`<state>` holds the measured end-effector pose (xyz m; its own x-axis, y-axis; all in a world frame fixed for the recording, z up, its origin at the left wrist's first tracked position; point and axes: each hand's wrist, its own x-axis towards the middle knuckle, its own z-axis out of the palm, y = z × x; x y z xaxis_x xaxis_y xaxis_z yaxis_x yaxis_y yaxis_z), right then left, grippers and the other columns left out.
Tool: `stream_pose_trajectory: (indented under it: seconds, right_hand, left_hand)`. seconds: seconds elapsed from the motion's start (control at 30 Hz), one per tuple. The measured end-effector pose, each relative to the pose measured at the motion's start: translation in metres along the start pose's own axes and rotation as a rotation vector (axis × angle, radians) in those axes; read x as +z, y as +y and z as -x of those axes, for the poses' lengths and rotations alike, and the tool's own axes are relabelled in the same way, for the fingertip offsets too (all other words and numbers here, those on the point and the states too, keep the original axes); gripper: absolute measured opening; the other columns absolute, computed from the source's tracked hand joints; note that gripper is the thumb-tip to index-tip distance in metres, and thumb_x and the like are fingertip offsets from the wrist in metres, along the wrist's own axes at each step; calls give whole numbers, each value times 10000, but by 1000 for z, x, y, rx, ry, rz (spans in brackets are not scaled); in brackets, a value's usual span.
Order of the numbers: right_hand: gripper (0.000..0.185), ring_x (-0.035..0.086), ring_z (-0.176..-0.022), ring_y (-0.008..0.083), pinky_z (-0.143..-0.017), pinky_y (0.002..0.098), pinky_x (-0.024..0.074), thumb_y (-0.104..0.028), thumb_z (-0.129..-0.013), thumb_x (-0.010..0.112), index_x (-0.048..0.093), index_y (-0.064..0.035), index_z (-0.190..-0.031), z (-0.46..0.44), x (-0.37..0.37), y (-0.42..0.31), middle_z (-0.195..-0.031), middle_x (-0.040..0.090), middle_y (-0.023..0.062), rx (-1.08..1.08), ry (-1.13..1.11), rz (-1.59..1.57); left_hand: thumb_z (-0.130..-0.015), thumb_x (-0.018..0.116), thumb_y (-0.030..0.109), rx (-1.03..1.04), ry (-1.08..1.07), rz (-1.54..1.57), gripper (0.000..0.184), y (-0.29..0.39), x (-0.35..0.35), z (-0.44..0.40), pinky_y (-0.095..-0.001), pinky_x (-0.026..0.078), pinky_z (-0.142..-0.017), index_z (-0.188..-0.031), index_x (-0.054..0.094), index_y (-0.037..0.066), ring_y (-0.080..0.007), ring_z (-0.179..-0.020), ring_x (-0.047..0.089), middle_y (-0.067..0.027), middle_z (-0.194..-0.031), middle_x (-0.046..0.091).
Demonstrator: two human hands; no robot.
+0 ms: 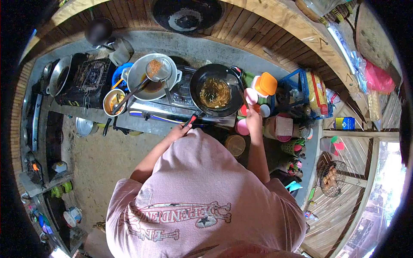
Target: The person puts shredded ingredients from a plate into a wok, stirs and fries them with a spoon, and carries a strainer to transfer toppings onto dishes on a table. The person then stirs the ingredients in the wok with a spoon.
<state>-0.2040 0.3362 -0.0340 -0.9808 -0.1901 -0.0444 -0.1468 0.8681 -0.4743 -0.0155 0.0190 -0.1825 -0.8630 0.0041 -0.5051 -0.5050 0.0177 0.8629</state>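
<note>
One round black wok, left hand clasping red-black handle, seven o'clock; right hand clasping long brown utensil, four.

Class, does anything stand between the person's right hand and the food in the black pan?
Yes: the black pan's right rim stands between the right hand and the food, with a red item outside it. Nothing visible covers the food.

Kitchen (wood-slatted wall); stove, frying pan
</note>
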Motion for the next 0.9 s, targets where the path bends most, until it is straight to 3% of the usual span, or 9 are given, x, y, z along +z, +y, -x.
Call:
stream_pose_trajectory:
  seconds: [0.07,0.27,0.33,0.47,0.53,0.7,0.8,0.87,0.9]
  right_hand:
    - [392,624,-985,457,-862,494,494,-260,-980,515,577,-95,-1330,-4,13,14,-1074,659,257,-16,14,50]
    - [399,646,-1035,402,-902,429,493,-263,-967,562,604,-12,-1274,-9,47,47,-1081,651,284,109,-221,-322]
    - [398,650,-1061,373,-921,402,486,-279,-968,569,601,-61,-1299,-5,33,37,-1104,653,267,-95,-213,-249]
    - [380,651,-1058,372,-913,407,491,-272,-970,565,597,-131,-1322,-1,0,14,-1122,654,245,-43,-226,-219]
    - [372,658,-1036,369,-895,413,498,-267,-968,566,597,-187,-1330,5,-19,-10,-1123,658,226,-48,-80,-165]
    - [376,639,-997,401,-837,396,498,-206,-964,562,581,-132,-1332,-1,1,2,-1065,640,263,20,-11,-51]
    - [358,673,-898,345,-797,367,502,-200,-976,556,599,-108,-1319,-11,52,42,-1011,704,206,17,1,-198]
    - [349,647,-804,197,-751,309,492,-204,-984,564,619,-76,-1304,-18,84,70,-958,715,89,188,-117,-499]
    - [342,564,-797,89,-728,255,467,-202,-985,577,635,-54,-1287,-11,58,40,-943,673,17,380,-246,-510]
  left_hand:
    - [-948,577,537,-5,20,-25,466,19,1,11,-296,393,-549,-796,587,97,-101,-586,475,29,-635,521]
    - [-942,588,529,-20,48,-46,461,21,1,12,-301,395,-550,-809,605,88,-104,-583,477,27,-628,524]
    - [-939,591,530,-20,49,-70,463,20,-1,11,-300,395,-549,-811,609,85,-105,-581,478,24,-628,527]
    - [-934,592,541,-31,24,-80,470,4,-3,2,-300,399,-550,-832,621,82,-108,-577,487,16,-633,540]
    - [-933,589,546,-34,33,-93,474,24,-2,14,-300,401,-551,-834,618,84,-108,-578,492,16,-633,541]
    - [-931,579,561,-5,24,-89,483,25,-2,13,-298,405,-556,-844,613,88,-110,-580,501,16,-635,543]
    - [-926,580,572,-34,31,-94,492,18,-3,8,-296,403,-557,-842,614,89,-110,-581,502,16,-631,541]
    - [-920,584,580,-29,39,-50,498,2,-2,0,-297,404,-556,-863,635,89,-115,-577,504,16,-626,537]
    - [-920,584,580,-29,39,-50,498,7,-2,2,-297,404,-556,-863,635,89,-115,-577,504,16,-626,537]
